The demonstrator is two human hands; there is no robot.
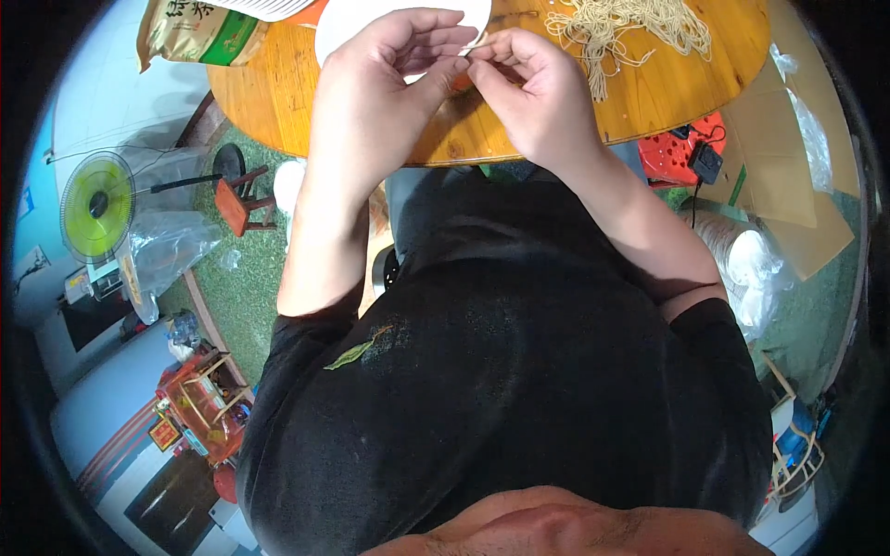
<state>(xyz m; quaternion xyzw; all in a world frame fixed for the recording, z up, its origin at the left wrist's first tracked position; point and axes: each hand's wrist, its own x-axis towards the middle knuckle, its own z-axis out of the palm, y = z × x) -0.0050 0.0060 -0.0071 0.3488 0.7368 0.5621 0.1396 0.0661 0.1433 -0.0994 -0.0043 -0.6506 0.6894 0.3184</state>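
Over the near part of a round wooden table (pixel 547 134), my left hand (pixel 385 88) and my right hand (pixel 538 88) meet fingertip to fingertip. Between them runs a short piece of cream cord (pixel 477 40), pinched by thumb and fingers on both sides. A small orange patch shows just below the fingertips, too covered to name. Behind my left hand lies a white round plate (pixel 348 23), partly hidden by the hand. To the right of my right hand, a tangled heap of cream cords (pixel 640 32) spreads on the tabletop.
A gold and green bag (pixel 199 32) stands at the table's far left, beside a white ribbed item (pixel 269 7). A red plastic stool (pixel 681 153) is at the right, near cardboard (pixel 769 139). A green fan (pixel 97 206) and a small wooden stool (pixel 243 204) stand left.
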